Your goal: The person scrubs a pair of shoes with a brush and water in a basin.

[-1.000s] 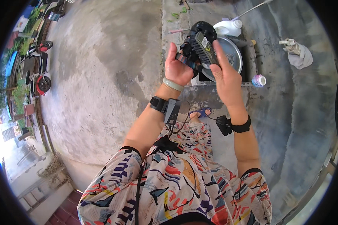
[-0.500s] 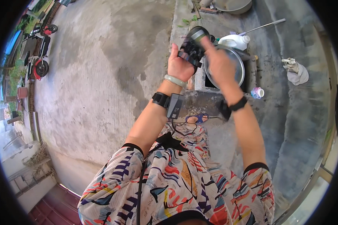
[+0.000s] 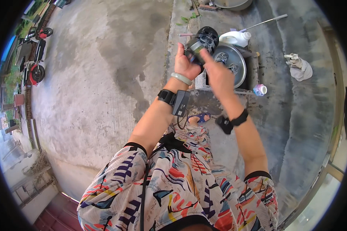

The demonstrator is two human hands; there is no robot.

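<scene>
My left hand [image 3: 187,63], a bracelet at its wrist, grips a black sandal or shoe [image 3: 207,35] above a metal basin [image 3: 239,77]. My right hand [image 3: 219,77], blurred, is closed on a dark brush with a grey-green back [image 3: 197,49], held against the shoe; its bristles are hidden. The basin rests on a low concrete ledge [image 3: 200,85], with patterned shapes inside that I cannot make out clearly. Behind it lies a white jug [image 3: 237,38], and to its right is a small white and pink container [image 3: 260,89].
A long metal-handled tool [image 3: 264,22] and another basin [image 3: 233,4] are beyond the jug. A bundle of pale cloth [image 3: 300,69] lies to the right. Red scooters [image 3: 37,73] stand along the left edge. My sandalled foot [image 3: 199,118] is below the ledge.
The brush, whose bristles showed along the shoe a second ago, is turned with its back up. My right hand moves over the shoe, and the view has shifted slightly.
</scene>
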